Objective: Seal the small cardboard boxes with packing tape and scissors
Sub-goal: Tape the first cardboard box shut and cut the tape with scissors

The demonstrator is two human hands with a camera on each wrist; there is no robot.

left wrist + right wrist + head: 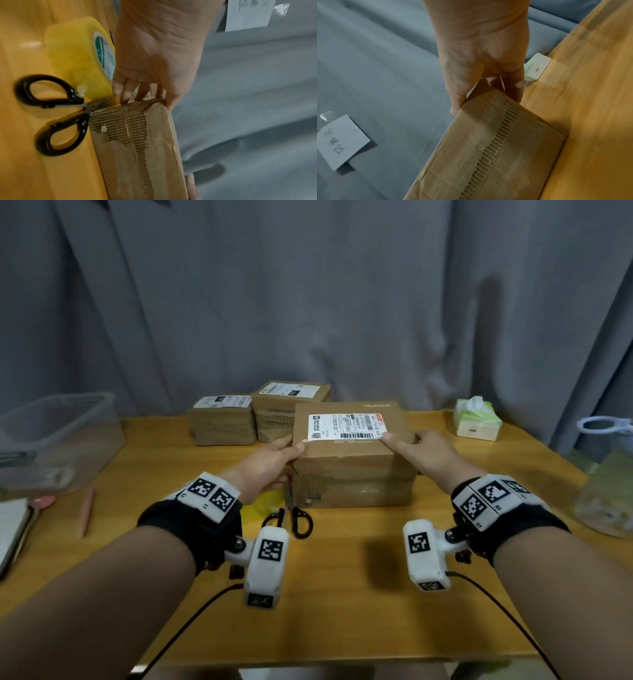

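A brown cardboard box (352, 460) with a white shipping label stands mid-table, its front face torn down to the corrugation (137, 142). My left hand (284, 457) grips its left end, thumb on the top edge and fingers (125, 92) down the side. My right hand (411, 445) grips the right end (488, 148) the same way. Black-handled scissors (291, 520) lie shut at the box's near-left corner (56, 115). The yellow tape roll (77, 58) lies beside them, mostly hidden under my left wrist in the head view. Two more labelled boxes (222, 419) (291, 402) stand behind.
A clear plastic tub (58, 440), a notebook (10, 529) and a pink pen (85, 511) are at the left. A green tissue pack (478, 419) and a clear jar (606, 494) are at the right. A grey curtain hangs close behind, with a paper note (342, 142) taped to it.
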